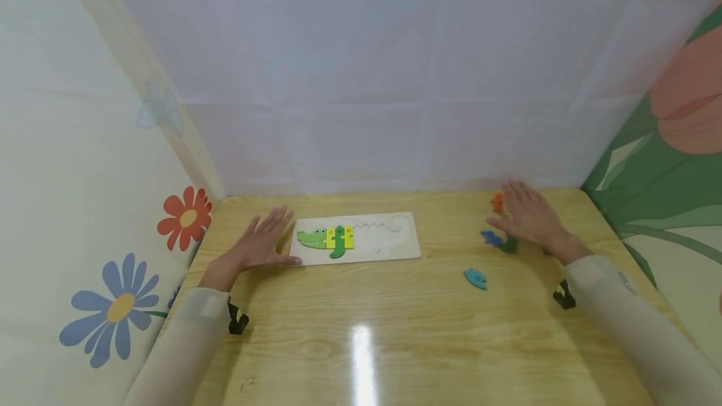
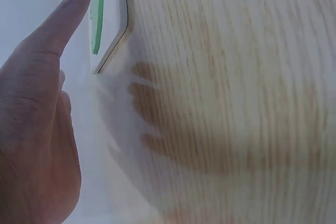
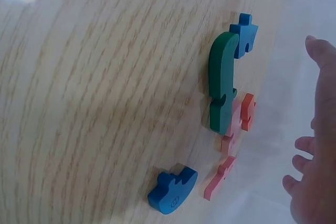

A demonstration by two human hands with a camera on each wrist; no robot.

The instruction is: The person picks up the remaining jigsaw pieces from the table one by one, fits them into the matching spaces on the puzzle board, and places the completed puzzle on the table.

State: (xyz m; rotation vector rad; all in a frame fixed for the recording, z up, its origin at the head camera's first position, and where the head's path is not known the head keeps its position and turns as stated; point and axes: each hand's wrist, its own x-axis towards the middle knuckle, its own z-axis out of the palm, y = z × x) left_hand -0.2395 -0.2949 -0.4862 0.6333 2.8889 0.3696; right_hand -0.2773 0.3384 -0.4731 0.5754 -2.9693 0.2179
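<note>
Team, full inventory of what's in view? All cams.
Puzzle board: one, white, left of table centre
Crocodile head: one, green, board's left end
Yellow pieces: two visible, yellow, right of head
Leg piece: one, green, between yellows
Blue pieces: at least two, blue, loose, right of board
Curved piece: one, dark green, loose, among them
Orange piece: at least one, orange, loose, rear right
Pink pieces: two visible, pinkish, loose, near curved piece
Table: one, pale wood, underneath
Back sheet: one, white, behind table
Printed flowers: at least three, red/blue/pink, side walls
Butterfly: one, pale blue, left wall
Leaves: several, green, right wall
Wrist devices: two, black, at wrists
Sleeves: two, pale, forearms
Hands: two, bare, left by board, right above loose pieces
</note>
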